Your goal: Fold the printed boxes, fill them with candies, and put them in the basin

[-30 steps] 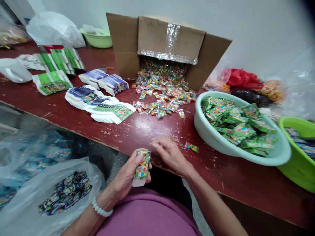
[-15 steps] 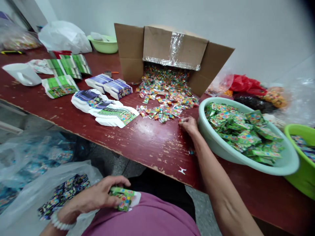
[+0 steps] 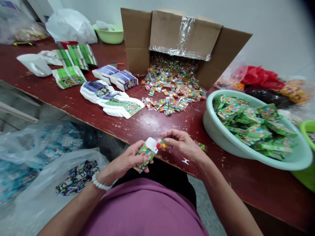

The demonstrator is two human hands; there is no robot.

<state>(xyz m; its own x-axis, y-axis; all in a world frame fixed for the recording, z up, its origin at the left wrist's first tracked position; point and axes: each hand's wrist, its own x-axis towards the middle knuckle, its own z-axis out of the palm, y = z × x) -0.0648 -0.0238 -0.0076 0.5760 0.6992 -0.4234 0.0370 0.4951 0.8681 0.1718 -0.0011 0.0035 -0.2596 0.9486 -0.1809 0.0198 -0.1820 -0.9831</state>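
My left hand (image 3: pixel 128 160) grips a small green printed box (image 3: pixel 145 153) with its white end flap open, held just off the table's front edge. My right hand (image 3: pixel 180 144) pinches a small colourful candy packet (image 3: pixel 161 144) right at the box's open end. One more candy packet (image 3: pixel 200 145) lies on the table just right of my right hand. A heap of such candy packets (image 3: pixel 173 91) spills from a tipped cardboard carton (image 3: pixel 182 36) at the back.
A pale green basin (image 3: pixel 221 137) full of green boxes sits at the right, a bright green basin (image 3: pixel 307 154) beyond it. Stacks of flat box blanks (image 3: pixel 115 101) lie centre left on the red table (image 3: pixel 152 126). Plastic bags (image 3: pixel 49 173) of printed packs hang at lower left.
My right hand came back from the candy heap with a packet to the box. My left hand lifted the box from my lap up to the table edge, flap open.
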